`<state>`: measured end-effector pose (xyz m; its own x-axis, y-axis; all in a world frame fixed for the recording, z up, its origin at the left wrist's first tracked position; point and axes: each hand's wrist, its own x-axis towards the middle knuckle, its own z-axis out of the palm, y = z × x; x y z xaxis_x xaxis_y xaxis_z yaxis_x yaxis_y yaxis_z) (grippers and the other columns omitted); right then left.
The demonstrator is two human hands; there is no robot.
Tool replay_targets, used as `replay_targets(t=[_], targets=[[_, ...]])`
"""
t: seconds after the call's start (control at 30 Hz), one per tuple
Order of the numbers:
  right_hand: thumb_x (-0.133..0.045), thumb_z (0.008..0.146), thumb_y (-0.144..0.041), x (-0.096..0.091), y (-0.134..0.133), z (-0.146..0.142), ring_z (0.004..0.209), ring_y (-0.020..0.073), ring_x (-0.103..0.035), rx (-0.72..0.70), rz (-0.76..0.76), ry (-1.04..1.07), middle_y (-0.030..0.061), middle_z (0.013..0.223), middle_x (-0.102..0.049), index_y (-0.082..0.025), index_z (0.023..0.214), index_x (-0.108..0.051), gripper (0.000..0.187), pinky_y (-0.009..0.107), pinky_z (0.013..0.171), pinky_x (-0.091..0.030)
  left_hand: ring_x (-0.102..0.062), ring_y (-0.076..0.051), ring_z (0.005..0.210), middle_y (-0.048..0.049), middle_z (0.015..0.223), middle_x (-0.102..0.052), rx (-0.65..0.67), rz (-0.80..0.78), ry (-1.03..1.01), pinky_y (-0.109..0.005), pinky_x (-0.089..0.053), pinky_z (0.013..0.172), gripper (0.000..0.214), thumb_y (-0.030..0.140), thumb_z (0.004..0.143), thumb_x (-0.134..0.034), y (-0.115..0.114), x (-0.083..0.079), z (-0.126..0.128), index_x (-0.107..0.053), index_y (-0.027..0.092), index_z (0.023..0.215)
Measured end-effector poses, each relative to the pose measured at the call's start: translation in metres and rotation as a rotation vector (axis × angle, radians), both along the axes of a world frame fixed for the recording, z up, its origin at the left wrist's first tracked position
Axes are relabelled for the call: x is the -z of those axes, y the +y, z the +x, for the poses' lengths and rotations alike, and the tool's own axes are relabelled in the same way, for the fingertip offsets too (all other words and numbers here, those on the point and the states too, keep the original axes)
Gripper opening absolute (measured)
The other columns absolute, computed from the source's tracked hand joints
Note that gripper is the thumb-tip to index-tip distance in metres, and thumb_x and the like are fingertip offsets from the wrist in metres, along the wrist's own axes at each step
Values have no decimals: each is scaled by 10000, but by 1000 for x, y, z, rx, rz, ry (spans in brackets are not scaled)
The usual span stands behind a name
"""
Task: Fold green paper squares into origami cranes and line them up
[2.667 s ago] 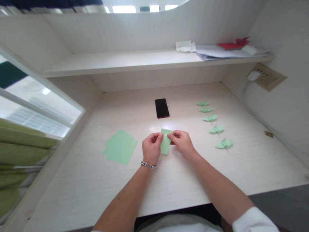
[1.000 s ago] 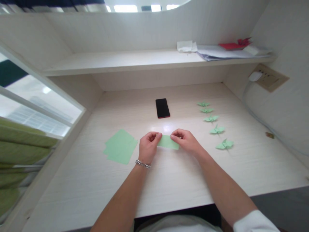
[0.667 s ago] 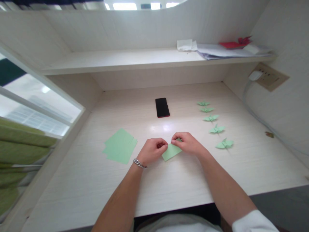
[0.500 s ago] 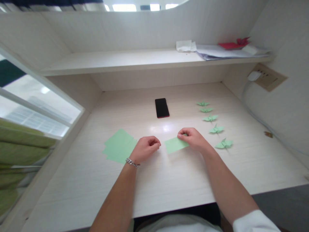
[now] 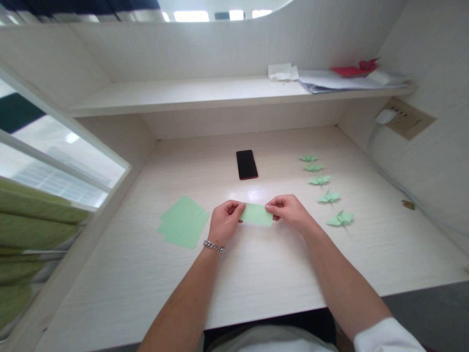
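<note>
Between my two hands is a light green rectangle of paper (image 5: 256,214), its long side running left to right. My left hand (image 5: 226,220), with a chain bracelet at the wrist, pinches the paper's left end. The right end is pinched between thumb and fingers of my right hand (image 5: 287,211). Left of my left hand lies a loose stack of green paper sheets (image 5: 184,222). Several green folded paper cranes (image 5: 340,219) stand in a column to the right of my right hand.
A black phone (image 5: 246,165) lies on the desk (image 5: 264,278) beyond my hands. Above, a shelf (image 5: 176,95) carries white papers (image 5: 330,80), a tissue pack (image 5: 283,72) and a red folded paper piece (image 5: 368,64). A plugged-in charger (image 5: 386,116) trails its cable down the right side.
My left hand has moved right and taken hold of the paper's left end. The paper has turned to lie more level, and my right hand has shifted slightly left.
</note>
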<state>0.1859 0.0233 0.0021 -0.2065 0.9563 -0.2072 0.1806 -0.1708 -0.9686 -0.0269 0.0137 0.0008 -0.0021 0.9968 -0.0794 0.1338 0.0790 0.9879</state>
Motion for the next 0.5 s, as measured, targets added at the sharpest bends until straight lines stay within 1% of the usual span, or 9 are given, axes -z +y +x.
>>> replay_targets(t=[0.07,0.13,0.17,0.23,0.3,0.37,0.43,0.5], targets=[[-696,699,-365,-2,-2,2,513,124,-536,-79,-23,-19,22,565,-599,-123,742,-670,247,241,503,-412,-581,-134,611,-39,720,-658,2,61,59,-226,-497,517,327,454,735,-673,0,1,-2,-683,142,833],[-704,697,-353,-5,-4,2,533,116,-526,-179,-23,-40,16,590,-598,-132,715,-651,229,229,503,-390,-579,-132,608,-38,716,-663,55,87,97,-221,-484,515,306,442,747,-668,-1,0,-2,-695,150,833],[-707,696,-349,-6,-5,1,550,113,-520,-218,-5,-48,10,608,-598,-137,722,-650,221,224,506,-378,-578,-132,604,-38,713,-665,94,78,99,-221,-480,512,302,440,748,-668,-2,0,-1,-699,151,831],[-698,706,-358,-7,-7,-3,554,108,-495,-249,40,-50,-11,605,-575,-148,772,-659,223,217,498,-346,-582,-134,596,-39,708,-667,145,28,57,-228,-481,505,311,440,736,-681,-2,-2,1,-701,148,840],[-683,720,-379,-7,-8,-8,570,113,-496,-224,38,-13,-7,621,-576,-146,762,-652,238,221,509,-346,-595,-137,593,-37,706,-668,144,-35,-36,-238,-493,513,339,424,702,-719,-3,-3,2,-688,143,890],[-677,726,-395,-4,-8,-12,597,123,-515,-144,21,50,6,659,-594,-141,752,-641,258,230,534,-363,-610,-137,601,-35,699,-667,157,-92,-133,-244,-507,543,369,380,662,-763,-3,-4,3,-666,137,922],[-672,733,-409,-2,-7,-13,603,123,-516,-82,5,95,8,670,-596,-136,749,-637,276,235,550,-365,-619,-132,610,-38,697,-665,201,-134,-192,-249,-518,580,350,341,642,-783,-2,-2,2,-652,127,886],[-657,749,-428,1,-6,-13,587,115,-498,-86,-5,106,1,650,-582,-133,735,-635,296,234,548,-354,-619,-127,610,-42,698,-660,228,-161,-216,-252,-524,597,311,327,648,-779,-2,-1,2,-642,120,835]])
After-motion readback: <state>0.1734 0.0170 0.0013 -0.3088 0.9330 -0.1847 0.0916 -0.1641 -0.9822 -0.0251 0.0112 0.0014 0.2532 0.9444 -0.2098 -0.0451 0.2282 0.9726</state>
